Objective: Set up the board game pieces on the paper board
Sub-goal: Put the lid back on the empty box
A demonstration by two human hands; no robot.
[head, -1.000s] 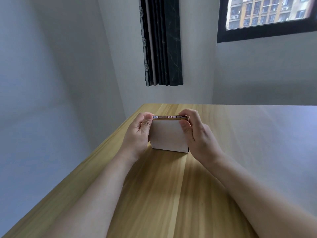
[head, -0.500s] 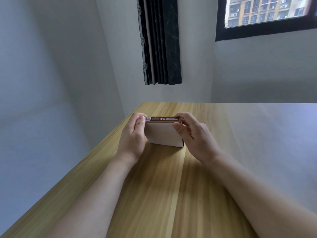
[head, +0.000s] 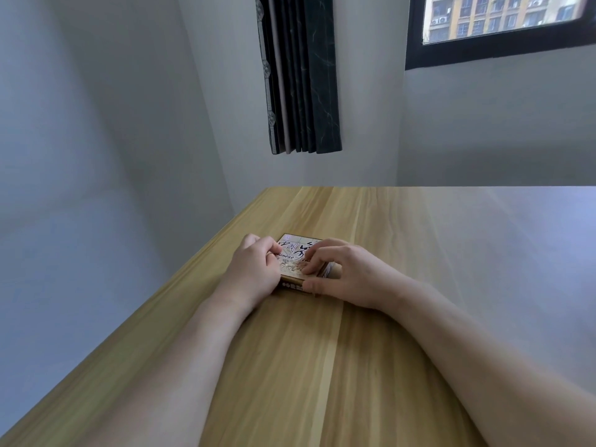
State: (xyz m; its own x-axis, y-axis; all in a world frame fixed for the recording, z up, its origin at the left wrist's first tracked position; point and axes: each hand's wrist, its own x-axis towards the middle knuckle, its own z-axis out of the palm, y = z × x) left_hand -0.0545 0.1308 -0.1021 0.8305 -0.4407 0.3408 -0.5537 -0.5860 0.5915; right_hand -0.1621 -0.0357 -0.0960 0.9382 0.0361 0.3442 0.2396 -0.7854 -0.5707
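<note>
— Since a second ago, what has moved?
— Back then the game box point(head: 298, 259) stood on edge between the hands, its plain side toward the camera; it now lies flat on the wooden table point(head: 322, 366), printed lid up.
— Where on the table?
— Toward the far end, left of the middle, near the left edge. Beyond it hang a dark curtain point(head: 300, 75) and, further right, a window point(head: 503, 24).
— And the hands?
— The left hand point(head: 251, 272) grips the box's left side, fingers curled onto the lid. The right hand point(head: 345, 272) holds the right side — fingertips on the lid, thumb against the near edge.
</note>
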